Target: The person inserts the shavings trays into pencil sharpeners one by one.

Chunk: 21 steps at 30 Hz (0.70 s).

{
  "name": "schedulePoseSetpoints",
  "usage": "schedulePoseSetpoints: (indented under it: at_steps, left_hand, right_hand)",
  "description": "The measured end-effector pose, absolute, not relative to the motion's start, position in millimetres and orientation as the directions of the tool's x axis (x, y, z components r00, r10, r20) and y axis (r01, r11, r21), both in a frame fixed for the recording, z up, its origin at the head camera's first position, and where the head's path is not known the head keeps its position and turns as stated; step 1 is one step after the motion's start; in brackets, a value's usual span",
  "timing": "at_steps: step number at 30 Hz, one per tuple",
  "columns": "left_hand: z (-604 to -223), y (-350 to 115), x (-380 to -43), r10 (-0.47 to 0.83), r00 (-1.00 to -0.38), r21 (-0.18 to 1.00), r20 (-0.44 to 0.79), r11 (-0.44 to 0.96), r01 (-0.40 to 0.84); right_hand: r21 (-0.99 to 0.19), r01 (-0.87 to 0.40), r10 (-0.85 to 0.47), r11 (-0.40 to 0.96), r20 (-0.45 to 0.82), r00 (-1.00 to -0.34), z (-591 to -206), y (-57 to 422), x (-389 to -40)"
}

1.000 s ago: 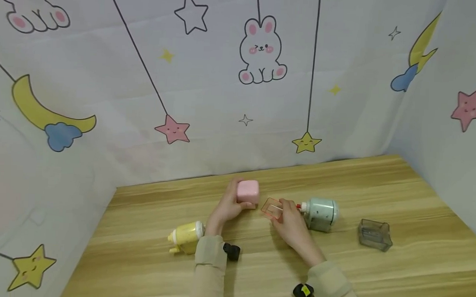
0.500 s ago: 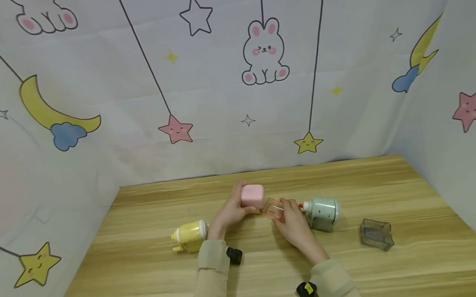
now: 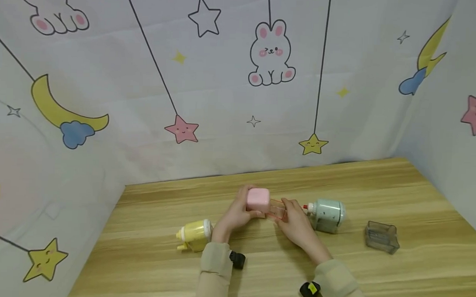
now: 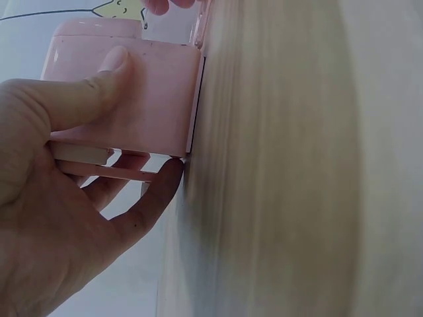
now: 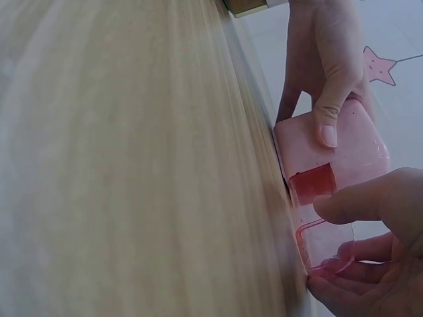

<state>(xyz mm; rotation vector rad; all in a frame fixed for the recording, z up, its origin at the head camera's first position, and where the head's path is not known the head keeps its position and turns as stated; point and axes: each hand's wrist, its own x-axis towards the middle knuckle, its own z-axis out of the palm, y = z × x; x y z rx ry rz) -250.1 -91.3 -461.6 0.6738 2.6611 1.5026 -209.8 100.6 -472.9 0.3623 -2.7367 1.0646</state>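
My left hand grips a pink pencil sharpener near the back of the table. In the left wrist view its thumb lies along the sharpener's flat side, with fingers beneath and behind. My right hand pinches a clear reddish shavings drawer between thumb and fingers. The drawer's leading end meets the pink sharpener's side and looks partly inside it; how deep is hard to tell. A mint-green sharpener with a red tip stands just right of the right hand. Behind the left forearm is a yellow sharpener.
A smoky grey clear drawer lies on the wooden table at the right. Printed cloth walls enclose the table's back and sides. Black wrist cameras sit by both sleeves.
The left hand has brought the pink sharpener rightward to the drawer, and the gap between them has closed. The right hand keeps its pinch on the drawer. The head view has shifted slightly.
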Motion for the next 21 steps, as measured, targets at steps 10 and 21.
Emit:
schedulePoseSetpoints:
  at_steps: [10,21]
  left_hand:
    - [-433.0,-85.4,-226.8,0.401,-0.894,0.84,0.199,0.401,0.366]
    - [-461.1,-88.7,-238.0,0.417,-0.883,0.828,0.216,0.4,0.392]
  right_hand:
    - [-0.694,-0.3,-0.191,0.655,0.231,-0.954,-471.0,100.7,-209.6]
    - [-0.769,-0.31,-0.215,0.559,0.227,-0.95,-469.6,100.6,-210.3]
